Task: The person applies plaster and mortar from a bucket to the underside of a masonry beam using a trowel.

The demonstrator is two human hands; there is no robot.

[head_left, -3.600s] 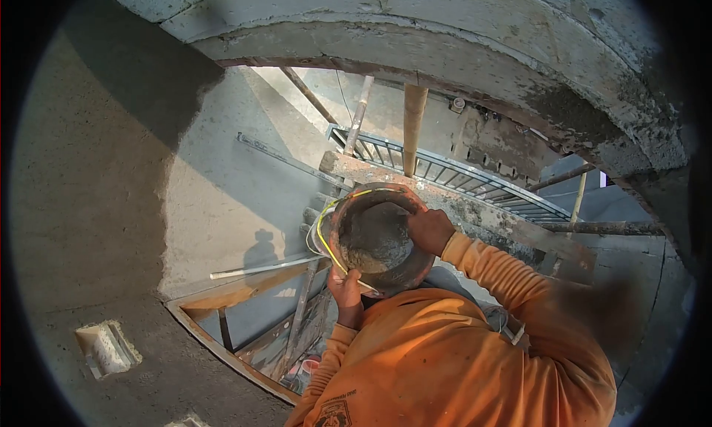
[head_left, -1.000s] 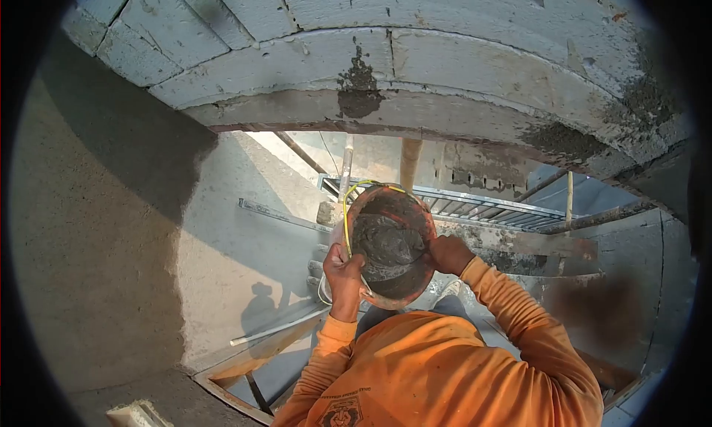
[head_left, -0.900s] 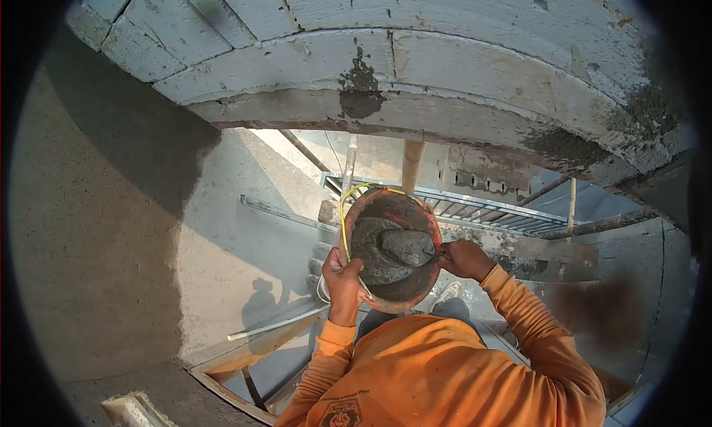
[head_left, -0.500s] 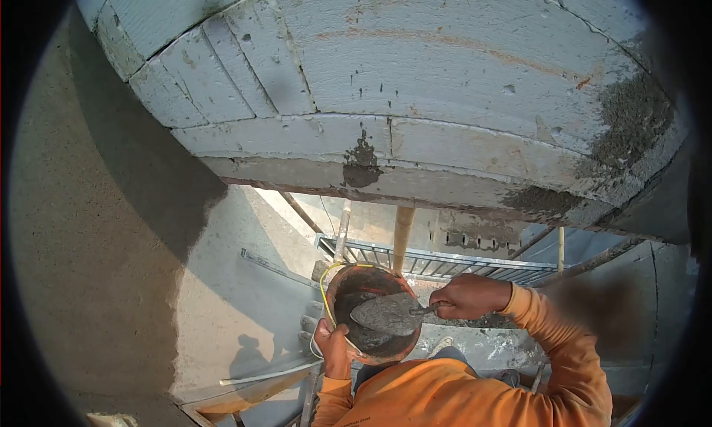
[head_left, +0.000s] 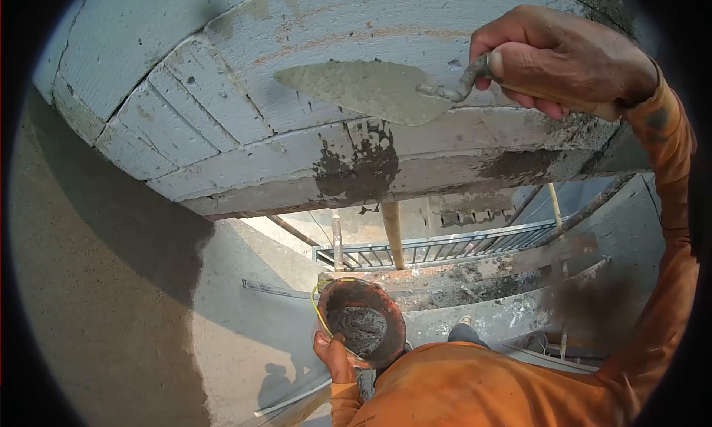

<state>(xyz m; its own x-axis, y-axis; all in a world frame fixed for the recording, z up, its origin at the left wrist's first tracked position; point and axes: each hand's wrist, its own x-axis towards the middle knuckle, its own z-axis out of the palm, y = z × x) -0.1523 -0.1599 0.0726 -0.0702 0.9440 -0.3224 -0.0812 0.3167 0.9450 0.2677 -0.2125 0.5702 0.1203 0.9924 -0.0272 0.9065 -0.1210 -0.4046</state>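
My right hand (head_left: 552, 60) is wrapped round the handle of a trowel (head_left: 371, 90), raised in front of the pale block wall (head_left: 311, 19). The broad blade points left, coated with a thin grey film. Just beneath it, a wet dark mortar patch (head_left: 356, 160) marks the lower blocks. Lower down, my left hand (head_left: 334, 356) grips the rim of a reddish bucket (head_left: 389, 316) with a yellow edge along its left side. Grey mortar (head_left: 358, 329) lies in the bottom of this bucket.
A plastered wall (head_left: 96, 279) with a dark upper area stands on the left. Below the blocks are bamboo poles (head_left: 392, 234), a metal railing (head_left: 437, 245) and mortar-splashed planks (head_left: 482, 279). My shoe (head_left: 465, 321) shows on the platform. More wet mortar (head_left: 519, 162) darkens the wall's lower right.
The trowel has risen from the bucket to the wall, and the mortar heap on its blade is gone. The dark patch on the blocks is larger. My left hand keeps holding the bucket.
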